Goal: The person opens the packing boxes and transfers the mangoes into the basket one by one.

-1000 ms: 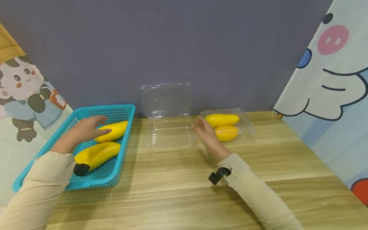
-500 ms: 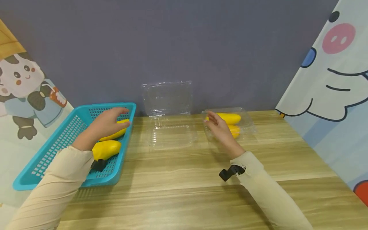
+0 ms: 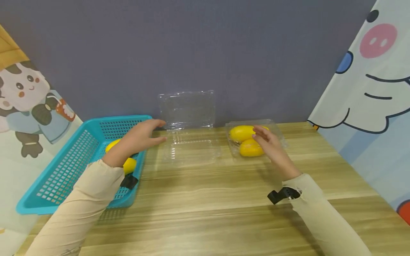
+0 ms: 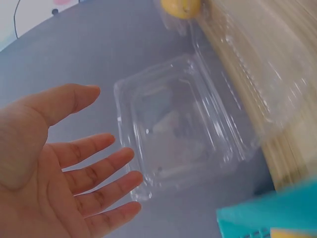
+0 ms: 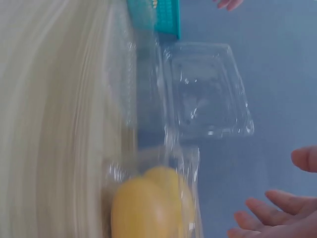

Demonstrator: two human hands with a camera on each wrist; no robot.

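Observation:
My left hand [image 3: 137, 140] hovers over the right rim of the blue basket [image 3: 27, 206], fingers spread and holding nothing. Beneath it, partly hidden by the forearm, lie smooth yellow oblong fruits [image 3: 129, 165]. Just beyond its fingertips stands a hinged clear plastic box [image 3: 192, 151], its lid [image 4: 171, 124] raised against the wall. My right hand [image 3: 272, 147], fingers extended, overlaps the right part of a second clear box [image 3: 277, 129] in the head view. Two yellow mango-shaped fruits [image 3: 251, 147] sit inside that box, also visible in the right wrist view as blurred fruits [image 5: 143, 208].
A grey wall [image 3: 256, 64] rises right behind the boxes. Printed cartoon panels [image 3: 378, 89] flank the wood-grain table [image 3: 205, 213]. A black wrist camera [image 3: 283, 195] hangs below the right sleeve, another black camera [image 3: 129, 182] below the left.
My left hand has moved right, from above the yellow fruits to the basket's right rim. The right hand has shifted right, across the fruit-filled box, uncovering its left side.

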